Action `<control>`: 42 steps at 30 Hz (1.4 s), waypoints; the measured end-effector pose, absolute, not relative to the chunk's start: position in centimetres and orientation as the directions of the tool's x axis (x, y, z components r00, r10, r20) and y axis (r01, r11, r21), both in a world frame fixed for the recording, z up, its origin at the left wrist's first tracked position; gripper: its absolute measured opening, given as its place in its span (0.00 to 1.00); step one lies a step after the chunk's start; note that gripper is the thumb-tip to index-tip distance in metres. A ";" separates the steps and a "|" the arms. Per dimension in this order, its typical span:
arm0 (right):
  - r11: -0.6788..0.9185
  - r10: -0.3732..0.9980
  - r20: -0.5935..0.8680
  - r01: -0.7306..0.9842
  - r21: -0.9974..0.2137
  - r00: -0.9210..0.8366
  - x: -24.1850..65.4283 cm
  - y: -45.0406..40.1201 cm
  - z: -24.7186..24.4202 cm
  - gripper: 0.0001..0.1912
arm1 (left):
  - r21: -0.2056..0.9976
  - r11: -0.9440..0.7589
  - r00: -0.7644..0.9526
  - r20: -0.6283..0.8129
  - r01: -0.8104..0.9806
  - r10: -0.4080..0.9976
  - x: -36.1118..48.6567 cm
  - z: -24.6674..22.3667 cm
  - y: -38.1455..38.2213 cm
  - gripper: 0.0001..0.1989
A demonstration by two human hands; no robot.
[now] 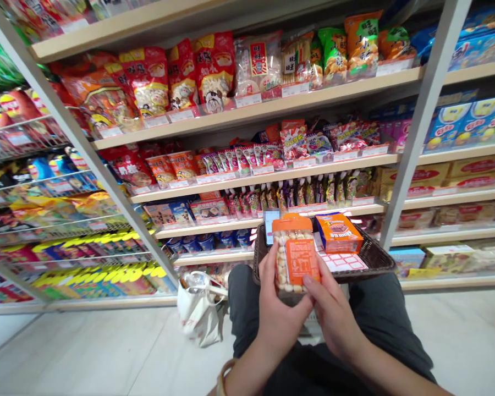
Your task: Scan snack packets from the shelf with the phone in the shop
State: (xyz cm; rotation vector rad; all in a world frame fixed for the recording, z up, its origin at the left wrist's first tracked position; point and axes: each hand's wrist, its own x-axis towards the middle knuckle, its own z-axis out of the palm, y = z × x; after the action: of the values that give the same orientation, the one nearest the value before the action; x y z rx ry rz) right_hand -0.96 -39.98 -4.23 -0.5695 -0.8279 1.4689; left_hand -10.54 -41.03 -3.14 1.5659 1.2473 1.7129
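the orange-lidded jar sits upright between my left hand and right hand, above my lap; the fingers of both are clamped on its sides, near the dark basket.

Site: a shop, snack aisle. Tiered shelves hold rows of like goods: bagged snacks, small pouches, boxes. Price labels line the shelves' front edges. Wire racks at far left carry more packets, contents too blurred to name. Floor: pale, apparently tiled.
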 end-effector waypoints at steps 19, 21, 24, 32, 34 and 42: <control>0.067 0.985 0.150 -0.596 -0.800 -0.090 -1.1 -39.9 -4.3 0.36 | 0.898 -0.424 -0.186 0.438 0.114 0.879 -10.5 -3.8 -40.6 0.46; 0.067 0.985 0.147 -0.595 -0.801 -0.087 -1.1 -39.8 -4.4 0.36 | 0.899 -0.421 -0.190 0.437 0.121 0.879 -10.5 -3.8 -40.6 0.46; 0.060 0.988 0.131 -0.595 -0.801 -0.077 -1.1 -39.8 -4.4 0.36 | 0.903 -0.411 -0.190 0.429 0.125 0.883 -10.5 -3.8 -40.6 0.46; 0.049 0.990 0.121 -0.604 -0.795 -0.078 -1.2 -39.8 -4.4 0.36 | 0.892 -0.429 -0.194 0.450 0.142 0.872 -10.6 -3.9 -40.5 0.45; 0.044 0.989 0.121 -0.609 -0.792 -0.085 -1.2 -39.7 -4.4 0.35 | 0.888 -0.438 -0.190 0.459 0.141 0.868 -10.6 -4.0 -40.5 0.44; 0.065 0.986 0.146 -0.620 -0.782 -0.081 -1.4 -39.7 -4.0 0.32 | 0.880 -0.440 -0.191 0.470 0.177 0.862 -10.7 -3.7 -40.7 0.43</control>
State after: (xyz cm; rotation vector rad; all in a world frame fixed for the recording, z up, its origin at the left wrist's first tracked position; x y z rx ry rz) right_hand -1.41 -39.68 -3.97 -0.5704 -0.8419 1.4577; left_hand -10.70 -40.70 -3.67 1.5438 1.2170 1.6813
